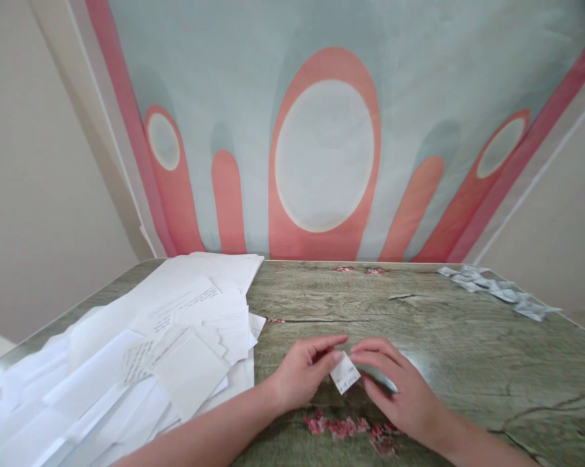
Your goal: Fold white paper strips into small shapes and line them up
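Between my hands, low in the middle of the head view, is a small folded white paper (345, 374) with dark print on it. My left hand (308, 368) pinches its upper left edge between thumb and fingers. On the paper's right side, my right hand (400, 387) is curved with its thumb and fingers apart, the fingertips close to the paper's edge. Whether those fingertips touch the paper is hard to tell.
Loose white sheets (190, 370), some printed, are heaped across the left of the wood-patterned table (467, 363). Several small folded papers (504, 292) lie at the back right. Behind the table stands a pink and grey-green patterned backdrop (326, 246).
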The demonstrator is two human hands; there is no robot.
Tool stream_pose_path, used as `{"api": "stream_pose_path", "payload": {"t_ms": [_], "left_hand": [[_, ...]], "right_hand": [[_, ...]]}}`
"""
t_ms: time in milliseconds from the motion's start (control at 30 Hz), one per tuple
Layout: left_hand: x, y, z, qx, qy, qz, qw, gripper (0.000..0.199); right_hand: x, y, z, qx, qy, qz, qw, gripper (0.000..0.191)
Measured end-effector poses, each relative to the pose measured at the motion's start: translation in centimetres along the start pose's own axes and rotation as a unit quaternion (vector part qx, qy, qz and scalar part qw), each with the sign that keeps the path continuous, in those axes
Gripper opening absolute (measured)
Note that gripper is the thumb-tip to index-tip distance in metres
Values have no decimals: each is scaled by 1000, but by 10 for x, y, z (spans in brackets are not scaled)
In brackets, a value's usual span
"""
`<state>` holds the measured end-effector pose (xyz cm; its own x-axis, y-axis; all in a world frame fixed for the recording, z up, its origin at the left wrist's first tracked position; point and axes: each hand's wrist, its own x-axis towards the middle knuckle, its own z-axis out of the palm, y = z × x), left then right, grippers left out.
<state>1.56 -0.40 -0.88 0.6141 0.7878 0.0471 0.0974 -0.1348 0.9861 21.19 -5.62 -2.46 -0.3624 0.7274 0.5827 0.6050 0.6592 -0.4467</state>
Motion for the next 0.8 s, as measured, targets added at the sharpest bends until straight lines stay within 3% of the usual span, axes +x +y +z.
{"api": "stream_pose_path", "payload": {"t_ms": [267, 433, 533, 667, 800], "left_hand": [[-3, -7, 5, 79, -40, 28, 996, 39], [-5, -1, 3, 162, 38, 67, 984, 28], [-7, 2, 3, 262, 63, 125, 955, 23], [-9, 0, 2, 395, 50, 182, 899, 18], [-8, -4, -2, 466, 28, 207, 860, 6]], "right_hand": [[2, -1, 4, -116, 12, -116, 986, 25], [6, 3, -1, -161, 12, -130, 978, 21], [6, 5, -1, -206, -1, -110, 972, 21], [3, 4, 4, -256, -34, -82, 962, 24], [0, 2, 10, -269, -59, -71, 959, 23]]}}
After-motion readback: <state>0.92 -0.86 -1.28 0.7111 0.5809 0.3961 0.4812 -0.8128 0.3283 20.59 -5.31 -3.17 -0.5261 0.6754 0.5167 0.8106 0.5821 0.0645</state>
